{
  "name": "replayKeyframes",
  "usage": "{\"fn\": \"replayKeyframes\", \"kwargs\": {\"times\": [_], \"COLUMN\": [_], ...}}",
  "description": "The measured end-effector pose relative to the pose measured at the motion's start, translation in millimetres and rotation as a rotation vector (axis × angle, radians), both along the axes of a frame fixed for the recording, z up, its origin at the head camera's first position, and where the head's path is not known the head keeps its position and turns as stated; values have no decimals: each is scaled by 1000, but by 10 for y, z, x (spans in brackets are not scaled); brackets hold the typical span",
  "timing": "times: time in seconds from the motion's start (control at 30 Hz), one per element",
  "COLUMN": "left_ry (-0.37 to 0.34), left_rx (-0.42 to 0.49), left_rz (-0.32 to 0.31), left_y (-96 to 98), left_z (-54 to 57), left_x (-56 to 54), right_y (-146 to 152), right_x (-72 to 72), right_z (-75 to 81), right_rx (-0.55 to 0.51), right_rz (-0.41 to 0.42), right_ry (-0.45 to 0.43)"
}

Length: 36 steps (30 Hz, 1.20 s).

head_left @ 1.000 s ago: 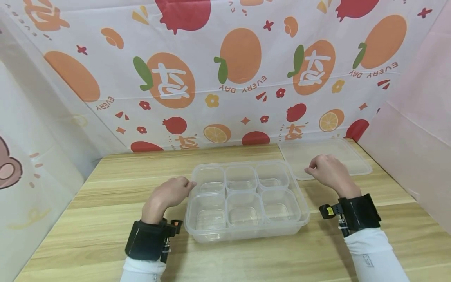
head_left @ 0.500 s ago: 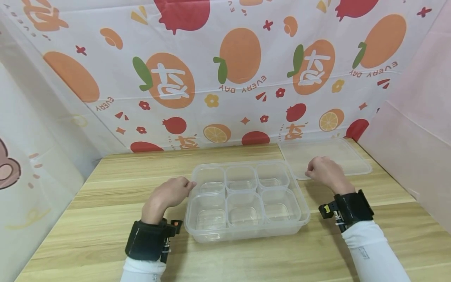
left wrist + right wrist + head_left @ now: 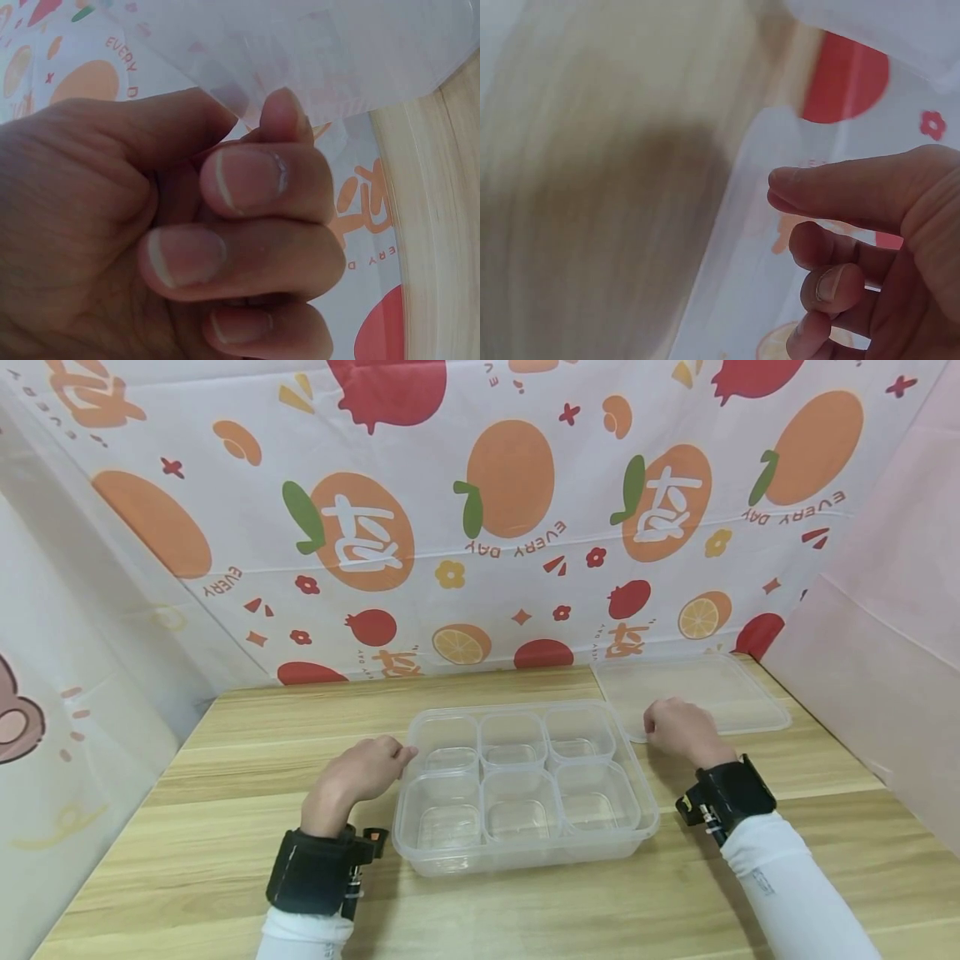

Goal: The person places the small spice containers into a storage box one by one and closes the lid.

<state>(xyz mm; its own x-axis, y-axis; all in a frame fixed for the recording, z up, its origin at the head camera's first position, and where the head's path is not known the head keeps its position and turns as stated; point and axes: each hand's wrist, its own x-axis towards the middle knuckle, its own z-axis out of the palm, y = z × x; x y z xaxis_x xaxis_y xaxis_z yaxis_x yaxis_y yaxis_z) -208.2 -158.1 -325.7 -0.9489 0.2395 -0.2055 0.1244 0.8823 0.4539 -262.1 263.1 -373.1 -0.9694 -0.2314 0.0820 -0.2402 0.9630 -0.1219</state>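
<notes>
A clear plastic box [image 3: 525,853] sits mid-table with several square clear cups [image 3: 522,810] inside, all with nothing in them. My left hand [image 3: 360,768] is at its left rim, and in the left wrist view thumb and index finger pinch the box's edge [image 3: 337,52] while the other fingers curl in. To the right of the box, my right hand [image 3: 681,731] hovers over the near edge of a flat clear lid [image 3: 738,689]. Its fingers [image 3: 832,285] are loosely bent and hold nothing in the right wrist view.
The wood-grain table [image 3: 300,718] has a fruit-print cloth [image 3: 510,560] hanging behind it. Pale cloths stand at the left side [image 3: 97,635] and the right side [image 3: 885,652]. A strapped wrist camera [image 3: 311,868] sits near the box's left wall.
My right hand has shifted a little left and downward, closer to the box. The left hand, box and lid have stayed in place.
</notes>
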Motion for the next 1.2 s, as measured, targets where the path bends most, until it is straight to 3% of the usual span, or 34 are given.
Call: {"fn": "replayKeyframes", "kwargs": {"times": [0.3,0.77,1.03,1.2], "left_ry": [-2,-1,-2,-2], "left_rx": [1,31,25,16], "left_rz": [-1,-9,-9,-9], "left_y": [1,-2,0,-2], "left_z": [6,8,9,5], "left_x": [3,1,2,-1], "right_y": [-75,-169,-183,-193], "right_x": [-29,-39,-56,-62], "right_z": [-32,-146,-200,-230], "right_rx": [95,138,179,206], "right_rz": [3,141,183,200], "right_ry": [-1,224,310,321]}}
